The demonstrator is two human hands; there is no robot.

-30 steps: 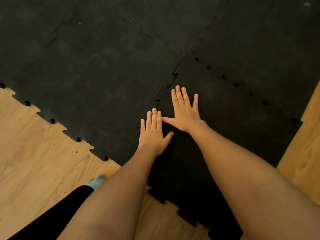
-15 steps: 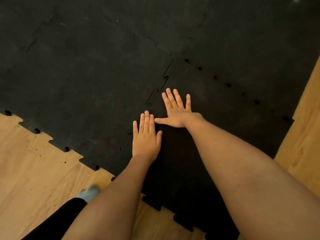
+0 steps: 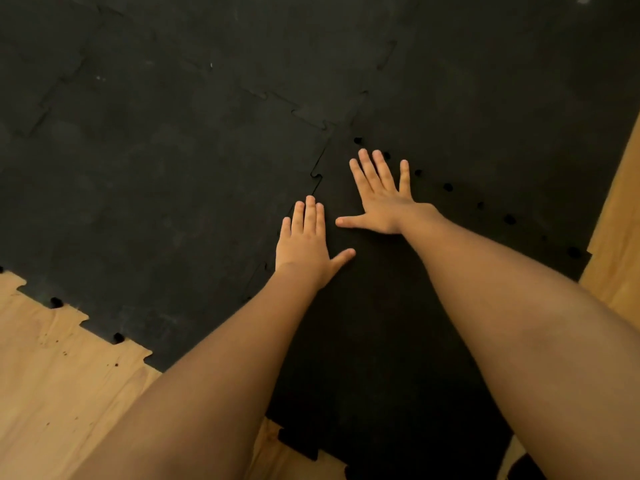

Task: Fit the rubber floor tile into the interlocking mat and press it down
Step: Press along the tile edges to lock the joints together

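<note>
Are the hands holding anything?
No, nothing is held. The left hand and right hand lie flat and open, palms down, on the black rubber tile near its seam.

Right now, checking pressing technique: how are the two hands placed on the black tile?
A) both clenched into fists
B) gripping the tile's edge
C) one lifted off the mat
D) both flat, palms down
D: the left hand and right hand both lie open, fingers extended, palms down on the rubber tile.

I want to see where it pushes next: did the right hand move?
Yes. The right hand has slid forward along the tile, away from the left hand, and now sits farther up the jagged seam, near the tile's far corner.
</note>
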